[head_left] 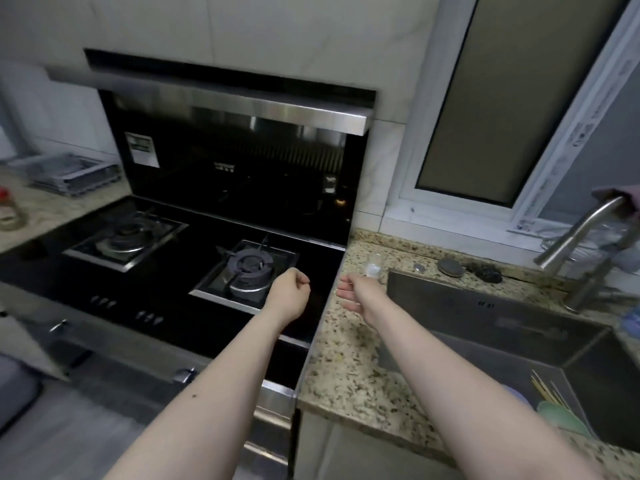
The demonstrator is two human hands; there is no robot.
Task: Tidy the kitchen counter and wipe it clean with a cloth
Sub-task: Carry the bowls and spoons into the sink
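Note:
The speckled granite counter (341, 344) runs between a black gas hob (173, 258) and a steel sink (485, 327). My left hand (289, 294) hovers over the hob's right edge with fingers curled into a loose fist, holding nothing. My right hand (356, 296) is stretched over the counter, fingers relaxed and empty, just short of a small clear cup (374, 268). A greyish-pink cloth (620, 195) is draped over the tap (585, 244) at the far right.
A round lid (450, 266), a small metal disc (420, 267) and a dark scourer (486, 271) lie behind the sink. Chopsticks (547, 389) and green dishes (561, 417) sit in the basin. At far left stand a jar (8, 209) and a rack (72, 173).

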